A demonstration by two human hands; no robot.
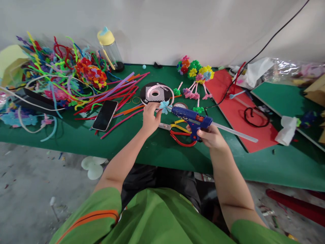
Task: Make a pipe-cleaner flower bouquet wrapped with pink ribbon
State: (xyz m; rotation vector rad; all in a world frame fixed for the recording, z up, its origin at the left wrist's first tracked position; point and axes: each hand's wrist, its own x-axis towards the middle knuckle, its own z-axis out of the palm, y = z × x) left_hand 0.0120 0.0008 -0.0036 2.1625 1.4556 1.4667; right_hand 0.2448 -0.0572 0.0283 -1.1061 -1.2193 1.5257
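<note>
My left hand (151, 118) pinches a light blue pipe-cleaner flower (165, 107) above the table. In my right hand (212, 136) is a blue hot glue gun (191, 118), a long clear glue stick (235, 131) sticking out of its back. The gun's nozzle points left and meets or nearly meets the flower; I cannot tell which. Beneath the gun lie scissors (183, 144) with red and yellow handles, partly covered by it. Just behind my left hand rests a black-and-white spool (155, 92) with a pale pink ring over it.
Loose pipe cleaners (119, 98) and a phone (105, 115) lie left of my hands, before a colourful heap (63, 74) and a bottle (110, 49). Small flowers (192, 93) and bouquets (204, 74) sit behind. A red board (250, 118) and black cable (266, 25) are right.
</note>
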